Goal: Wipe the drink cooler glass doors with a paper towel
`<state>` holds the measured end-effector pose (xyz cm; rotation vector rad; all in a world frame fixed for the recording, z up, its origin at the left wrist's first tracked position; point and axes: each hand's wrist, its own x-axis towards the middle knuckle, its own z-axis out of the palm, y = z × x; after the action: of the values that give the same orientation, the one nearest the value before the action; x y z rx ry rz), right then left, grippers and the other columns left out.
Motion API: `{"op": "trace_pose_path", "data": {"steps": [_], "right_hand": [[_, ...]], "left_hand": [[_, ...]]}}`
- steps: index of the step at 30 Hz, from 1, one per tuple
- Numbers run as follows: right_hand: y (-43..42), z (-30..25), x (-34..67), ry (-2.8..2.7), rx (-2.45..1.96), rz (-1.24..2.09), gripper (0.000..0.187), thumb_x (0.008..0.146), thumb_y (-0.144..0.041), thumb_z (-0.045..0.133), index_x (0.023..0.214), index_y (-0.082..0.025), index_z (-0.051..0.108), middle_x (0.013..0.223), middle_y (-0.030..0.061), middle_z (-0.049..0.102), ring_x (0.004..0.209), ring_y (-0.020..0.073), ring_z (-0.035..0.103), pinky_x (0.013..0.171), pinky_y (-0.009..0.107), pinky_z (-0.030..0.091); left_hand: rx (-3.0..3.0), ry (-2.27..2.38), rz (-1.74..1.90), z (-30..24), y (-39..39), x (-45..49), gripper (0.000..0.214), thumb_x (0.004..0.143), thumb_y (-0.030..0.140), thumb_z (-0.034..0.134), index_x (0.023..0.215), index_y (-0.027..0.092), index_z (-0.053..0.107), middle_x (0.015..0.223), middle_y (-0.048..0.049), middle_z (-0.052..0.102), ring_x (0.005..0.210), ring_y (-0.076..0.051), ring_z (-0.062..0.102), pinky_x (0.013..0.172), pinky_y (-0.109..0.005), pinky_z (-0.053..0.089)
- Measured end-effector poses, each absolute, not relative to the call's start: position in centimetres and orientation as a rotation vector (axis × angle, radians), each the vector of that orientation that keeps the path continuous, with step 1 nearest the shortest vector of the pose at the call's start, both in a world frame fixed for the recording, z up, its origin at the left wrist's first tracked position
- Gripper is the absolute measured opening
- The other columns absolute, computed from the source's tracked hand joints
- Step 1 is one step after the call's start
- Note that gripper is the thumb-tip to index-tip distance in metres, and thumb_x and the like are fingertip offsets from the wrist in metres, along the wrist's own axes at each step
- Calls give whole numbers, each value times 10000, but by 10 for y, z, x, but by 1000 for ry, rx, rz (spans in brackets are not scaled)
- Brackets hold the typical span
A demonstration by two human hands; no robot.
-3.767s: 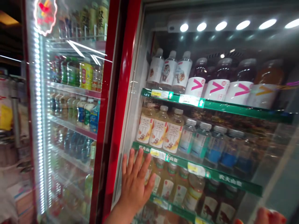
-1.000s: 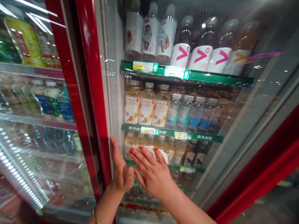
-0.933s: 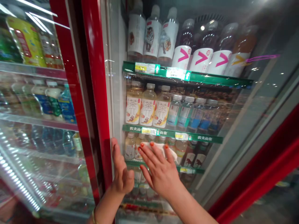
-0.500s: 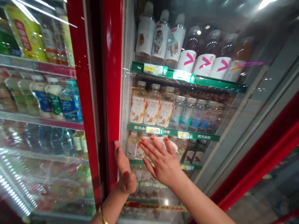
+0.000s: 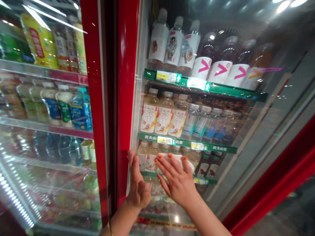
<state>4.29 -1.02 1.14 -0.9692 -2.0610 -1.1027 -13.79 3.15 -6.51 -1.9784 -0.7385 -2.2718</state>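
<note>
My right hand [image 5: 176, 178] lies flat with spread fingers on the glass door [image 5: 246, 137] of a drinks fridge, pressing a white cloth [image 5: 185, 161] against the glass. Only the cloth's upper edge shows above my fingertips. My left hand [image 5: 137, 183] rests open, fingers together, on the glass beside the door's red frame [image 5: 125, 98]. Behind the glass, tea bottles [image 5: 163, 113] stand on a green shelf [image 5: 187, 143] just above both hands.
Top shelf behind the glass carries white-labelled bottles [image 5: 172, 46] and bottles with pink arrow labels [image 5: 220, 70]. A second fridge door [image 5: 49, 114] on the left shows more drinks. Another red frame edge [image 5: 278, 183] runs diagonally at lower right.
Since a second ago both hands stay flat on the glass. My right hand with the cloth has slid slightly right and up. The view has shifted right.
</note>
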Motion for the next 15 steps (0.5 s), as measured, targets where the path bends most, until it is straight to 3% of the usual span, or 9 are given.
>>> {"op": "trace_pose_path", "data": {"steps": [4,7,11,13,15], "right_hand": [[-4,51,51,-1732,-1150,-1096,793,1091,-353,590,1781,-271,206,1728,8,502,1757,230,43,1427,547,-88],[-5,53,34,-1818,-1120,-1093,738,1090,-300,548,1769,-262,262,1728,-20,499,1757,216,20,1428,550,-105],[-16,1,55,-1998,-1020,-1123,725,1066,-274,561,1751,-306,322,1669,-69,575,1749,148,84,1446,490,-58],[-22,-19,92,-1858,-1128,-1133,782,1073,-256,561,1778,-309,227,1747,-27,474,1753,186,87,1446,539,-12],[-24,-17,130,-1598,-1297,-1055,785,1107,-278,512,1794,-314,134,1840,39,282,1756,285,81,1415,680,54]], "left_hand": [[-1950,-989,-1953,-46,24,-130,736,1142,501,323,1788,220,113,1884,-94,60,1759,-271,16,1436,-528,-29],[-1898,-1059,-1857,-35,21,-124,724,1146,461,310,1789,215,85,1885,-75,39,1759,-247,-3,1431,-494,-59],[-1876,-1056,-1765,-30,22,-123,720,1140,426,368,1786,222,125,1888,-49,34,1758,-258,-42,1423,-486,-67],[-1873,-1062,-1689,-28,22,-123,742,1122,378,439,1783,209,147,1887,-53,32,1757,-268,-61,1420,-476,-76],[-1846,-1072,-1629,-25,22,-121,781,1098,332,503,1780,183,154,1886,-69,25,1757,-279,-69,1420,-468,-76]]}}
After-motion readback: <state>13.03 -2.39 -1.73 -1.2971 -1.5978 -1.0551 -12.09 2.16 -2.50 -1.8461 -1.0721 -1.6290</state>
